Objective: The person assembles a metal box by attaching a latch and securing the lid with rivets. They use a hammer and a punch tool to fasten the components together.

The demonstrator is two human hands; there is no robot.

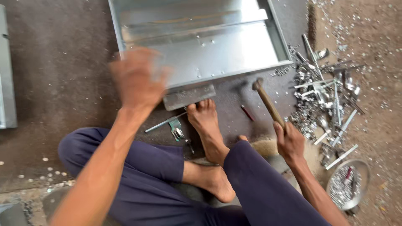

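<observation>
- Left hand [137,79] is up in the air and blurry, so I cannot tell if it is open or closed. It is over the near left corner of the big shiny grey metal tray [201,46].
- Far to the left, a flat grey metal sheet [7,83] lies at the edge of the dark floor.
- Small round silver bits [50,172] are scattered on the floor beside the left knee.
- Big tray lies flat on the floor in front of the person, with low walls around it.
- Small flat grey metal block [189,97] sits just under the tray's near edge, and the toes of 1 bare foot [206,125] touch it.
- Thin silver metal rod [165,123] and a small silver clip [176,130] lie just left of that foot.
- Short dark red stick [247,113] lies on the floor to the right of the foot.
- Right hand [289,142] is closed tight around the brown wooden handle of a hammer [268,102]. The hammer points up toward the tray, and its head is just below the tray's near edge.
- Pile of shiny silver scraps and strips [322,96] lies right of the hammer.
- Round silver metal bowl [363,169] with tiny bits inside sits near the right hand, low on the right.
</observation>
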